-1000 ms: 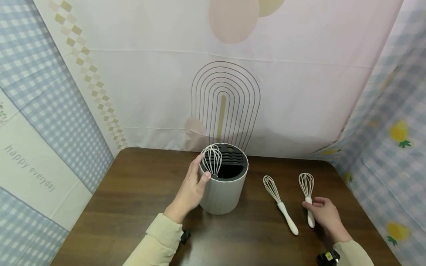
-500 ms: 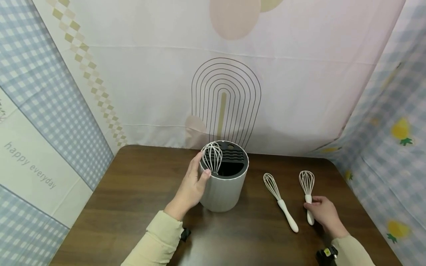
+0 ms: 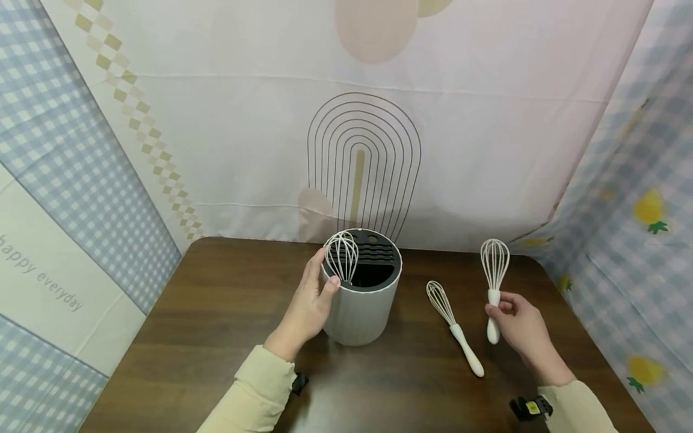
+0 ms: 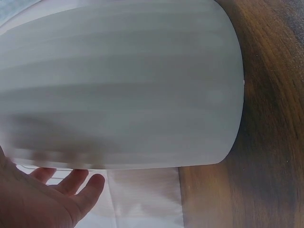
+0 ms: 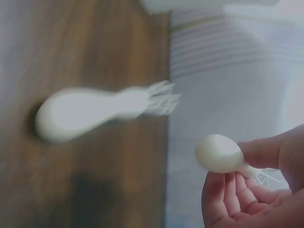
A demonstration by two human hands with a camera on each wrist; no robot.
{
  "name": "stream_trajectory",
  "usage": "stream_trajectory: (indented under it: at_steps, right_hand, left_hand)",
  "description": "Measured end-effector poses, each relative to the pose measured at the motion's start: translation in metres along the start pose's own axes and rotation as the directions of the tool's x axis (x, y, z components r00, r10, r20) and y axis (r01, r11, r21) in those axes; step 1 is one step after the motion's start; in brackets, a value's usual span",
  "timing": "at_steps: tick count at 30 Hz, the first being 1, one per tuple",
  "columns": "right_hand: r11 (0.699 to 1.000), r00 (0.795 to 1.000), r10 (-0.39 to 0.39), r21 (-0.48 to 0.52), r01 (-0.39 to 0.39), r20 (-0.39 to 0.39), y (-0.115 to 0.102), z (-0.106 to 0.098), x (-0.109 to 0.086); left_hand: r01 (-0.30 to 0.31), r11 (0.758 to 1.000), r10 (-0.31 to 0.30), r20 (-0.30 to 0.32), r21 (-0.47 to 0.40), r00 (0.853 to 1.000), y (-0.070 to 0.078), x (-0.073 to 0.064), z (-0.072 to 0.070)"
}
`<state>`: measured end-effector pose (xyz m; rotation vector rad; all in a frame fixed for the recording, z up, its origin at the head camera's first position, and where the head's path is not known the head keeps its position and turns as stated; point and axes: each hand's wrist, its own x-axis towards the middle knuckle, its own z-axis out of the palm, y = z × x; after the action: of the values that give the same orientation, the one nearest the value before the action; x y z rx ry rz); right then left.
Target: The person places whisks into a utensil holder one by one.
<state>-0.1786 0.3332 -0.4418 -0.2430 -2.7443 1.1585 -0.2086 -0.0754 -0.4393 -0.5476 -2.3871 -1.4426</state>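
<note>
In the head view, my left hand (image 3: 308, 304) holds the side of a round, pale grey utensil holder (image 3: 357, 319) near its rim, thumb in front and fingers along the left side. A white whisk (image 3: 342, 258) stands in the holder, wires up, its handle hidden inside. My right hand (image 3: 522, 325) pinches the white handle of another whisk (image 3: 494, 270), held raised with its wires upward. Between that hand and the holder, a third whisk (image 3: 467, 352) lies slantwise on the table. The right wrist view shows the held whisk's handle end (image 5: 218, 153) between thumb and fingers.
The holder's black top (image 3: 376, 255) has wavy slots, a round hole and a larger front opening. Everything stands on a dark brown wooden table (image 3: 216, 337). A patterned cloth (image 3: 243, 150) hangs behind the table, with checked cloths (image 3: 655, 288) at both sides.
My right hand has lifted its whisk off the table, moving up and slightly left. The left hand keeps its place on the holder, and the third whisk has not moved.
</note>
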Motion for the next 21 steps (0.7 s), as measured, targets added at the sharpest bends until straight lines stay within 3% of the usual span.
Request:
stream_trajectory:
  at_steps: [4,8,12,17,21]
  right_hand:
    - [0.994,0.998,-0.064,0.091,0.063,0.003,-0.027,0.002,-0.006]
    - [0.968,0.993,-0.11,0.233,0.098,0.035,-0.049,0.005,-0.01]
    - [0.916,0.985,-0.161,0.382,0.124,0.067,-0.07,0.008,-0.012]
    - [0.829,0.971,-0.226,0.539,0.149,0.079,-0.091,0.012,-0.009]
    - [0.802,0.967,-0.245,0.575,0.162,0.07,-0.099,0.016,-0.006]
  left_hand:
    - [-0.002,1.0,0.002,-0.004,0.008,1.0,-0.001,-0.001,0.0]
    - [-0.011,1.0,0.012,-0.011,0.018,1.0,-0.002,-0.001,0.0]
    - [-0.026,1.0,0.026,-0.015,0.009,1.0,-0.001,0.0,-0.001]
    - [-0.014,1.0,0.014,-0.016,0.011,1.0,0.0,0.002,-0.001]
    - [-0.013,1.0,0.013,-0.01,0.01,1.0,-0.001,0.002,0.0]
